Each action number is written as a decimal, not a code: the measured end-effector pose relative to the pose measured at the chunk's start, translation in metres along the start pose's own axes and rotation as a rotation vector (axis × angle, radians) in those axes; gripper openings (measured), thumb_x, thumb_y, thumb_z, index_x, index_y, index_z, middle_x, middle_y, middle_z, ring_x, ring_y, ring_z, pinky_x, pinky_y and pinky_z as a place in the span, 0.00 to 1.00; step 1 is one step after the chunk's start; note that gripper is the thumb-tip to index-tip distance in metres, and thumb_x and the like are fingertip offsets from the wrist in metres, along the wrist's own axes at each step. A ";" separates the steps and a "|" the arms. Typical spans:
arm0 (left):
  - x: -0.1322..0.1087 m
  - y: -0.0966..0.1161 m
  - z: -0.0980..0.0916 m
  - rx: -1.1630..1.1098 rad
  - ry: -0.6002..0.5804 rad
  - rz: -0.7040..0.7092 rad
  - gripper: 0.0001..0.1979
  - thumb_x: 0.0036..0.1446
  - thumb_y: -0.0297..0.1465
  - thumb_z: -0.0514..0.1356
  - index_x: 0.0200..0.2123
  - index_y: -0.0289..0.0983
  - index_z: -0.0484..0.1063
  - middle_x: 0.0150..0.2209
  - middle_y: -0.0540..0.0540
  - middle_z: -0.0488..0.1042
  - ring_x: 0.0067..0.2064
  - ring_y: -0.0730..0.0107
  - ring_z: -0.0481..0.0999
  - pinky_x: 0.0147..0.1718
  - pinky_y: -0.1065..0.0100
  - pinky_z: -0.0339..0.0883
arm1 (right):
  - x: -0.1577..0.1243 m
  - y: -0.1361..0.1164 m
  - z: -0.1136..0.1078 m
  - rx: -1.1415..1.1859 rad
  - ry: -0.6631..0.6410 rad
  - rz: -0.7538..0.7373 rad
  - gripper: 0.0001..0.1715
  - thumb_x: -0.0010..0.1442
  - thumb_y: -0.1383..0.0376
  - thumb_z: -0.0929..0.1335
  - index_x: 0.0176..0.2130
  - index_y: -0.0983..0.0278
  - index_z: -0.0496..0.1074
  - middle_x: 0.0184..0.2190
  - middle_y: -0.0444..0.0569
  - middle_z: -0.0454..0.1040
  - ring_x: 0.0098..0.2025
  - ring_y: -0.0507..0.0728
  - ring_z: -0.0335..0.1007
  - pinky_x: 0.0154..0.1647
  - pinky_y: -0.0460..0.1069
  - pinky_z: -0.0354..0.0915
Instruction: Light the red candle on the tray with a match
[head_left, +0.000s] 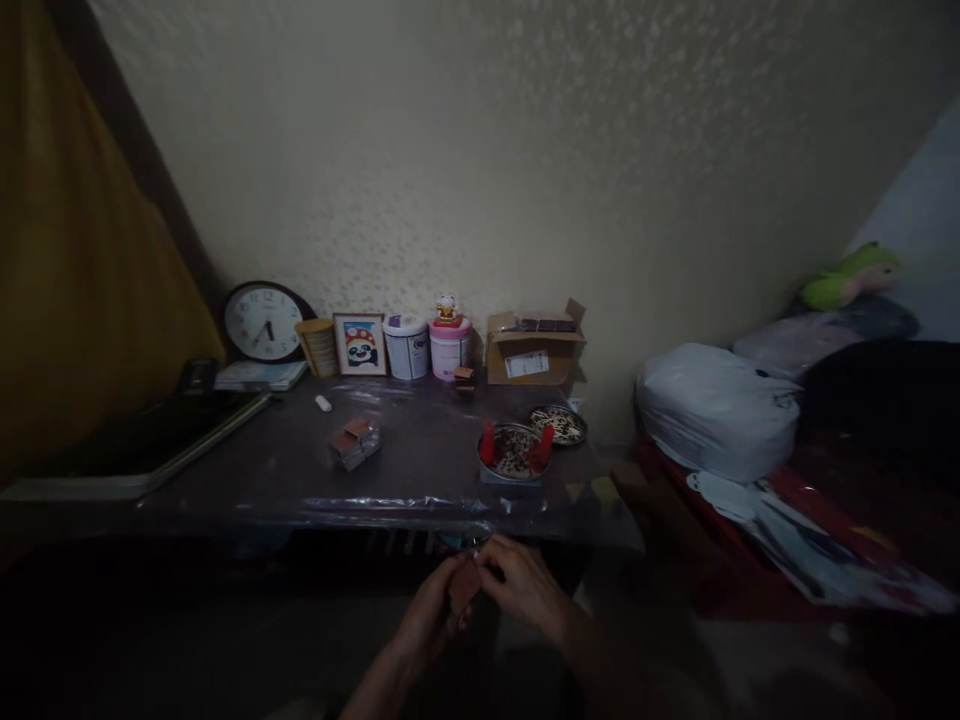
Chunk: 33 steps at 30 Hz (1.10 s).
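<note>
My left hand (431,612) is closed around a small flat reddish-brown piece (465,587), low in front of the table's near edge. At the piece's upper right corner, the fingers of my right hand (517,580) pinch together. A tiny pale spot shows at those fingertips, too small to make out. On the table (427,450) ahead lies a clear plastic pack (356,443) with similar reddish-brown blocks. To its right stands a round tin (514,455) with dark bits inside and red pieces at both sides. Its speckled lid (562,425) lies behind it.
Along the wall stand a clock (264,322), a yellow cup (318,346), a framed panda picture (361,345), two tubs, one topped by a cat figurine (448,308), and an open cardboard box (532,350). A white bag (720,410) sits right; a yellow curtain (82,250) hangs left.
</note>
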<state>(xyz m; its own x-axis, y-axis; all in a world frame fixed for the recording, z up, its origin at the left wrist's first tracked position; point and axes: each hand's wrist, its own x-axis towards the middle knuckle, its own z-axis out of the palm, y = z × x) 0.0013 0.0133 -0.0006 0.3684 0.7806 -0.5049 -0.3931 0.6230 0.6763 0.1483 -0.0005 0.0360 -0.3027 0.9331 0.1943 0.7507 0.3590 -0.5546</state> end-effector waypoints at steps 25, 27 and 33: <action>-0.005 0.013 0.003 0.057 -0.031 0.331 0.21 0.45 0.35 0.62 0.44 0.33 0.71 0.24 0.48 0.75 0.18 0.75 0.67 0.17 0.72 0.58 | 0.010 0.007 -0.005 0.407 0.224 0.059 0.06 0.55 0.70 0.65 0.30 0.63 0.72 0.29 0.44 0.71 0.34 0.52 0.69 0.35 0.46 0.65; -0.003 0.013 0.002 0.079 -0.013 0.342 0.21 0.45 0.35 0.62 0.43 0.32 0.71 0.23 0.49 0.75 0.17 0.74 0.68 0.17 0.72 0.58 | 0.009 0.004 -0.007 0.342 0.239 0.030 0.08 0.55 0.72 0.64 0.30 0.62 0.72 0.29 0.44 0.70 0.34 0.52 0.68 0.36 0.46 0.65; -0.002 0.010 0.003 0.124 0.002 0.372 0.18 0.45 0.35 0.62 0.40 0.34 0.71 0.21 0.50 0.74 0.17 0.74 0.68 0.18 0.72 0.60 | 0.006 0.003 -0.004 0.179 0.206 -0.056 0.12 0.58 0.73 0.62 0.34 0.60 0.72 0.33 0.44 0.68 0.36 0.51 0.67 0.39 0.46 0.64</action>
<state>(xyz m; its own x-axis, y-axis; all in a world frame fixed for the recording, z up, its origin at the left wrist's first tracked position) -0.0006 0.0181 0.0085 0.2179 0.9522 -0.2140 -0.3949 0.2865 0.8729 0.1509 0.0057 0.0389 -0.2013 0.9034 0.3785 0.6146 0.4174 -0.6693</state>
